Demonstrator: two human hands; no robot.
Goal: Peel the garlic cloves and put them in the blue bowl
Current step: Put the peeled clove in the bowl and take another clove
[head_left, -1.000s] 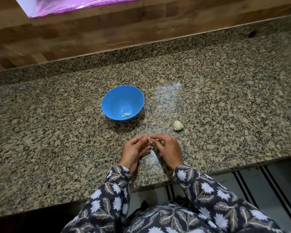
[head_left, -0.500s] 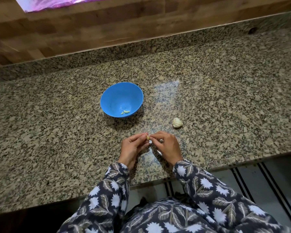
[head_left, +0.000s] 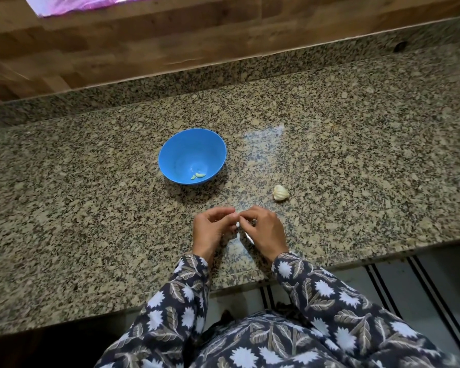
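Our left hand [head_left: 213, 231] and right hand [head_left: 263, 231] meet fingertip to fingertip over the granite counter [head_left: 91, 208], near its front edge. All fingers are curled, pinching a garlic clove [head_left: 238, 224], of which only a pale, blurred sliver shows between them. At 11 o'clock from our hands stands the blue bowl [head_left: 186, 152], upright, with two peeled cloves [head_left: 198, 176] lying at its bottom. At 2 o'clock, apart from hands and bowl, lies a partial garlic bulb [head_left: 280, 193].
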